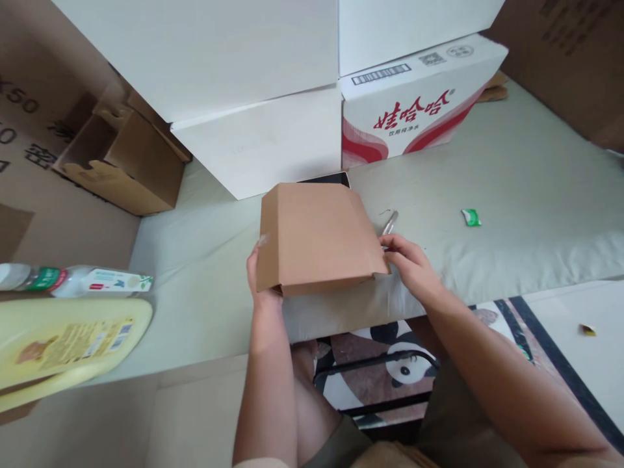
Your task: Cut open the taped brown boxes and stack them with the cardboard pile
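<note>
A brown cardboard box (324, 231) with folded flaps sits in front of me, over the edge of the cloth-covered surface. My left hand (254, 270) grips its left side, with the fingers partly hidden behind the flap. At the near right corner, my right hand (407, 260) has its thumb and fingers closed on the flap's edge. A small piece of clear tape (264, 239) shows on the left flap. Just beyond my right fingers lies a slim, shiny, greyish object (390, 222) that I cannot make out. The box's inside is hidden.
White cartons (287, 140) stand behind, one with red lettering (412, 114). A dark-lined tray or box (336, 178) pokes out behind the brown one. Left are an open carton (141, 162), a bottle (92, 281) and a yellow jug (82, 338). A green packet (470, 217) lies right.
</note>
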A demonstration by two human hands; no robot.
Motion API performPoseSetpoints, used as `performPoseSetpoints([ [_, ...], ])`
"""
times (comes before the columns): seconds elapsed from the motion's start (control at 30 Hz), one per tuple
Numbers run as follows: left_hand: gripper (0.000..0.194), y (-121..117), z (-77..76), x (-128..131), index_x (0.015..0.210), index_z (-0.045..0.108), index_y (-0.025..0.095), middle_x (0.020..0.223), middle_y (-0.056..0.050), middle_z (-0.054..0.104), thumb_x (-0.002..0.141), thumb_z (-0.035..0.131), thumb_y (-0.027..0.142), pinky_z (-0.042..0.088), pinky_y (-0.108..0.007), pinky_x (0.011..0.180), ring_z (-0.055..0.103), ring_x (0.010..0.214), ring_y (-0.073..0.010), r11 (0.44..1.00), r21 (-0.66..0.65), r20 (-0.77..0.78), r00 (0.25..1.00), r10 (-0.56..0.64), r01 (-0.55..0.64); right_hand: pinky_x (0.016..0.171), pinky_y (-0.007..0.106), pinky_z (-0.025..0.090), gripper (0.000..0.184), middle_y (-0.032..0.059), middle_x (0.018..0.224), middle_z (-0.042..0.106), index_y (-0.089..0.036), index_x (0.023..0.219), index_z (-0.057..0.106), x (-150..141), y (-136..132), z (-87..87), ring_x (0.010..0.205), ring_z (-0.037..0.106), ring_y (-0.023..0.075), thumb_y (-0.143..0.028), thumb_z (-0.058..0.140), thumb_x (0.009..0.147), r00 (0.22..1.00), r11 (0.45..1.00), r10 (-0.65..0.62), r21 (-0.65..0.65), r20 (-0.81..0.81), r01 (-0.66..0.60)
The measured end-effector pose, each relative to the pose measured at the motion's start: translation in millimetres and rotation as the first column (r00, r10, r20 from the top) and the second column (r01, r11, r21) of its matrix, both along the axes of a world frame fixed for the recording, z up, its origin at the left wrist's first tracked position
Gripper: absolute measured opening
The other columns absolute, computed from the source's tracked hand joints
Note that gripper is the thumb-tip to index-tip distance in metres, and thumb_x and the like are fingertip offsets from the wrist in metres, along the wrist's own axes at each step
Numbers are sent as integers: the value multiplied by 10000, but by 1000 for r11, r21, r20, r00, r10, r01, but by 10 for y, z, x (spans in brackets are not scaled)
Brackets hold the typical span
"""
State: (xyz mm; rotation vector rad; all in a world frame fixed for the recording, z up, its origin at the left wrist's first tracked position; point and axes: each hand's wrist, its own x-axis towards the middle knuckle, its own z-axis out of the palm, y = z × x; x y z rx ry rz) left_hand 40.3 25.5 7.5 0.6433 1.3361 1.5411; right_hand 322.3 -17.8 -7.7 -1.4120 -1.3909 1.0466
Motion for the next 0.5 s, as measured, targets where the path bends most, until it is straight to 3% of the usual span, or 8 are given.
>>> performPoseSetpoints([
  [0.1, 308, 10, -3, 14, 732, 660, 224, 674, 4, 644, 764, 720, 524, 484, -295, 592, 643, 631, -169, 998, -30, 30, 997, 64, -64, 950, 429, 589, 410, 64, 1128, 762, -243, 1187, 680, -21, -25, -20, 1041, 722, 241, -285, 509, 816, 964, 999, -5, 40, -265, 16],
  [0.17, 222, 4, -13, 13, 730, 679, 224, 685, 13, 639, 742, 721, 441, 460, -273, 582, 615, 631, -148, 994, -39, 8, 994, 105, -104, 1027, 450, 580, 575, 74, 1327, 715, -276, 1374, 585, -25, -44, -48, 1198, 697, 252, -294, 532, 801, 947, 994, 9, 106, -321, 26],
  [0.33, 170, -32, -18, 4, 666, 644, 206, 648, 39, 556, 722, 691, 359, 375, -239, 544, 513, 580, -106, 984, 36, -111, 978, 178, -175, 1067, 519, 590, 820, 122, 1607, 517, -328, 1621, 305, -15, -87, -61, 1333, 652, 292, -434, 655, 887, 965, 984, 131, 151, -228, -98],
  [0.5, 219, -61, 17, 28, 667, 638, 194, 636, 44, 530, 771, 689, 379, 367, -233, 545, 496, 568, -97, 985, 111, -177, 972, 153, -135, 1065, 540, 596, 901, 157, 1661, 438, -319, 1639, 275, -43, -110, -62, 1394, 595, 331, -507, 721, 878, 977, 986, 117, 135, -180, -94],
])
